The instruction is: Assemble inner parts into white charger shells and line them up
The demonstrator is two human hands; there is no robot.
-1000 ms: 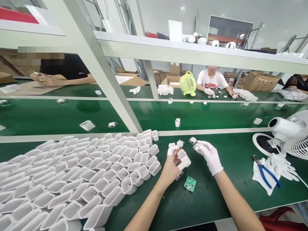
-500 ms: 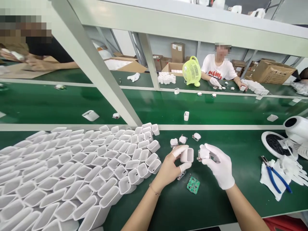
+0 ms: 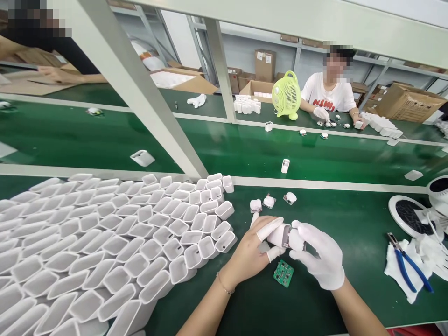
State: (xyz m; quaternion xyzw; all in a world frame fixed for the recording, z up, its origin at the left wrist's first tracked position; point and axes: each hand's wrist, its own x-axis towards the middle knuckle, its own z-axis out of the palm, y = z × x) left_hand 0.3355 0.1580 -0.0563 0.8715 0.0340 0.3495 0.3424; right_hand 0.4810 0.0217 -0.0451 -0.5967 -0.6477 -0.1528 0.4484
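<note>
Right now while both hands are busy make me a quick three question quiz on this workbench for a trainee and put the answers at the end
1. What does the left hand hold: a) a green circuit board, b) a white plastic housing, or c) a small fan?
2. True or false: the blue-handled pliers lie between the two hands.
3. How many white-topped modules lie on the near green tabletop, beyond the hands and short of the pale rail?

Key:
1. b.
2. False; the blue-handled pliers lie to the right of the gloved right hand.
3. Three.
</note>
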